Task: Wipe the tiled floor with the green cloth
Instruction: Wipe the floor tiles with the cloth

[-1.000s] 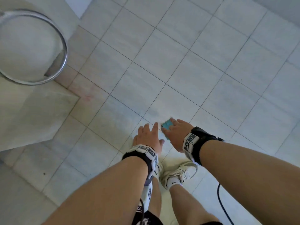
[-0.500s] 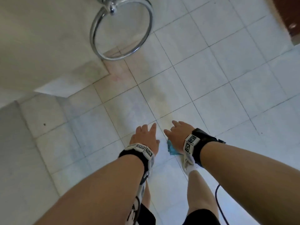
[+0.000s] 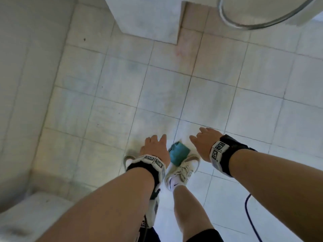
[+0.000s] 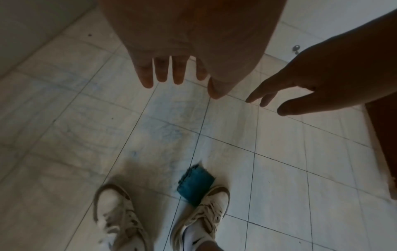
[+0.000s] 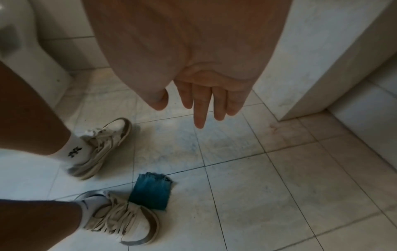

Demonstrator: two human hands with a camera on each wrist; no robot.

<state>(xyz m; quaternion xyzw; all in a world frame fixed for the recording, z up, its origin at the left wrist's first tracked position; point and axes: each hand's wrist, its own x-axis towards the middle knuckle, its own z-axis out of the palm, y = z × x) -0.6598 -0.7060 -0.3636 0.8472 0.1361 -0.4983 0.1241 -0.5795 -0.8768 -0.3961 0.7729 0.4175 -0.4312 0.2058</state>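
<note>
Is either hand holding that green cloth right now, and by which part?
Neither. The green cloth lies on the tiled floor by a shoe; left hand and right hand hang open above it.

A folded green cloth [image 4: 196, 184] is laid on the tiled floor [image 4: 279, 178], touching the right shoe's [image 4: 206, 215] toe, below two empty outstretched hands.

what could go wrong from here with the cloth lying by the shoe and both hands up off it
1. The green cloth lies on the tiled floor against the toe of the right shoe; a step could tread on it or slide on it.
2. Neither the left hand nor the right hand holds it, so wiping has stopped.
3. A dark cable trails beside the right leg, a possible snag.
</note>
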